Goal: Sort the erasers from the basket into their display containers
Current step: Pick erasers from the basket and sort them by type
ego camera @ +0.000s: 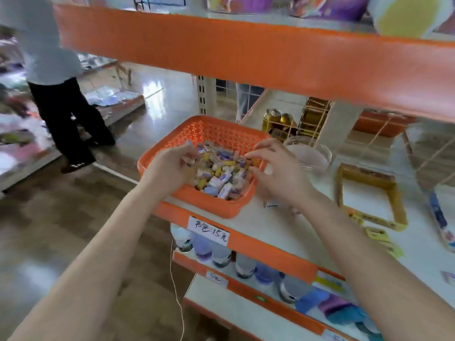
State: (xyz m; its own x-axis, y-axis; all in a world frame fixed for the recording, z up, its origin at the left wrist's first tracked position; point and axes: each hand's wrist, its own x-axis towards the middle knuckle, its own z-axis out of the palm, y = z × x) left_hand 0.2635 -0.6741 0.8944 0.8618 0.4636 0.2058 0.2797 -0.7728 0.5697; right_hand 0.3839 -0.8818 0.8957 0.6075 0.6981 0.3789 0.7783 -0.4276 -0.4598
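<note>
Your left hand (172,168) pinches small erasers (221,179) over the orange plastic basket (211,130); your right hand (278,175) grip: cannot tell. A clear round tub (325,153) and yellow cardboard tray (397,205) stand beside.

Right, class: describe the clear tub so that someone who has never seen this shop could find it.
On the white shelf, find the orange basket of erasers. The tub stands just right of it, behind the right hand. Unlike the square yellow box further right, it is round and see-through.
</note>
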